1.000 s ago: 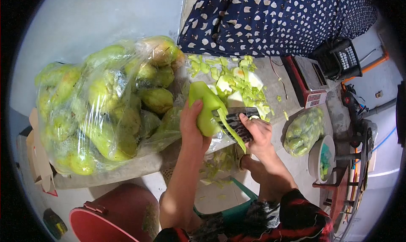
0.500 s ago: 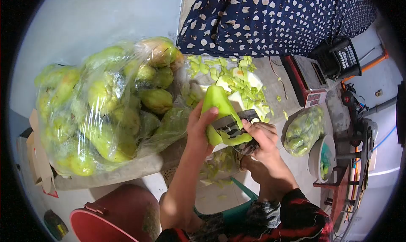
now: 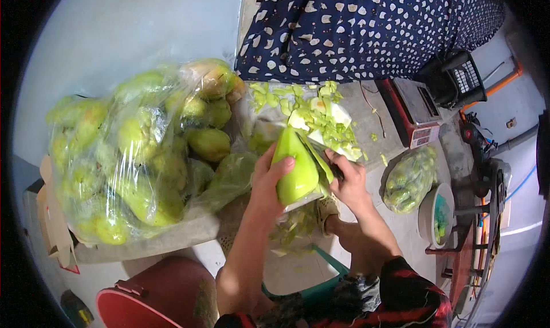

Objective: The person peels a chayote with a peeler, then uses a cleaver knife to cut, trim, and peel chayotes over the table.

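Observation:
My left hand (image 3: 265,179) grips a large green fruit, which looks like a green papaya (image 3: 295,170), with the thumb pressed on its near side. My right hand (image 3: 349,182) is closed around a broad-bladed knife (image 3: 316,146), whose handle is mostly hidden by the fingers. The blade lies along the fruit's right side, where a strip of green peel (image 3: 325,170) lifts away. Just beyond the fruit is a heap of green peelings (image 3: 326,113) with pale pieces among them.
A clear plastic bag of green fruit (image 3: 137,156) fills the ledge at left. A red scale (image 3: 412,113) and a black basket (image 3: 467,79) stand at right. Below are another filled bag (image 3: 409,182), a pale bucket (image 3: 429,219) and a red bin (image 3: 154,299). A patterned cloth (image 3: 355,33) hangs behind.
The fruit has turned in my left hand, showing a broad smooth green side. My right hand has moved up slightly, and the blade has gone from lying across the fruit to along its right side.

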A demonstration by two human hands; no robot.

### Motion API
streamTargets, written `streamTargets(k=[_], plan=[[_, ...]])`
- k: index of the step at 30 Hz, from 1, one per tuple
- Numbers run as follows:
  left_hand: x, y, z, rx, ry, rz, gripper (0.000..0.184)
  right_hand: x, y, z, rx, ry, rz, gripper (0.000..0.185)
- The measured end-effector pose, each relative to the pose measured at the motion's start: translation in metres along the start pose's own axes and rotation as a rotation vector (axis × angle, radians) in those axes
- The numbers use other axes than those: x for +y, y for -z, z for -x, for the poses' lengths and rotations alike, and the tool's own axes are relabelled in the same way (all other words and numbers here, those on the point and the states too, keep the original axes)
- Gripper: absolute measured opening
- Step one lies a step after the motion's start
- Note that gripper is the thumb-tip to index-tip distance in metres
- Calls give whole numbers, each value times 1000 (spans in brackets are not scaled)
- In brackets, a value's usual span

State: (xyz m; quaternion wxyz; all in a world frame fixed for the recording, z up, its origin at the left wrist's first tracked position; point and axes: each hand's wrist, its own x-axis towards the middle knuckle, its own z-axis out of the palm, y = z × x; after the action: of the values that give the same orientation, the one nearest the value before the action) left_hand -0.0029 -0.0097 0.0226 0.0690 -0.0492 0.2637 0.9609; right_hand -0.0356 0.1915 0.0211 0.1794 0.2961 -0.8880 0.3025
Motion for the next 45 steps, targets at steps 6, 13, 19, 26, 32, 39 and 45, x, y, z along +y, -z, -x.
streamTargets(k=[6, 13, 19, 26, 32, 39, 45], plan=[[-2, -3, 4, -21, 24, -31, 57, 8, -4, 0, -64, -215, 17, 42], [-9, 3, -5, 68, -33, 194, 50, 20, -6, 1, -27, -375, 35, 35], [-4, 15, -5, 165, -76, 216, 44, 27, -14, 2, -11, -383, 6, 36], [-2, 13, -10, 104, -82, 261, 46, 10, -19, 4, 173, 77, 57, 42], [-11, 22, -13, 191, -112, 211, 48, -20, -18, 1, 166, 443, -7, 50], [-18, 19, -17, 200, -238, 157, 36, -38, -17, -2, 138, 547, 54, 51], [-17, 17, -16, 227, -345, 2, 34, -43, -14, -2, 107, 552, 51, 51]])
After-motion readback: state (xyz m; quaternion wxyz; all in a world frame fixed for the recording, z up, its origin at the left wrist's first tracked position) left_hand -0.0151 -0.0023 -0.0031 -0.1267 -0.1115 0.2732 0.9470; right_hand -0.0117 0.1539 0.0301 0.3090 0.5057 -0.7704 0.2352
